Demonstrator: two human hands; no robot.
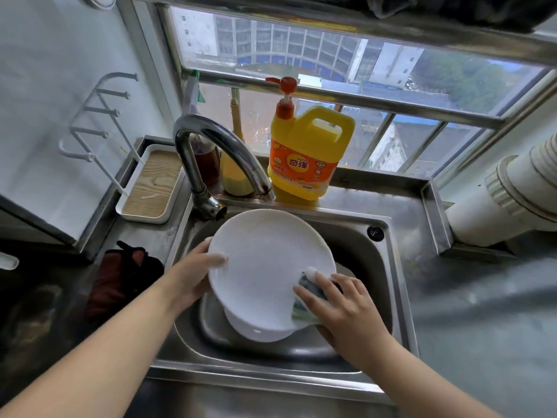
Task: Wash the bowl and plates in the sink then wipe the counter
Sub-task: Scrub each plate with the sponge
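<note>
Head view, looking down. Steel tabletop (470, 312) spans the lower and right frame; sink (394, 285) set in its centre. Chrome faucet (211, 140) arcs over the basin from the upper left, no water visibly running. Yellow detergent jug (310, 152) with orange pump stands on the ledge at upper centre, behind the spout.

White plate (268, 267) held tilted over the basin, centre frame. Below it, another white dish (256, 331) sits in the sink; bowl or plate, cannot tell. Dark red cloth (120, 279) lies on the tabletop at left, just beside the sink.

Left hand (196, 273) grips the plate's left rim, thumb over the face. Right hand (346, 309) presses a sudsy sponge (307, 294) against the plate's lower right edge, fingers curled over it.

Step in hand, as judged: scrubbing the plate. To do it well, keep the rim grip firm since soap makes it slippery, work the sponge across the whole face and around the rim, turn to the back, keep it low over the basin.

Writing: jug label reads "奇强" with "KEON" above; smaller print unreadable.
</note>
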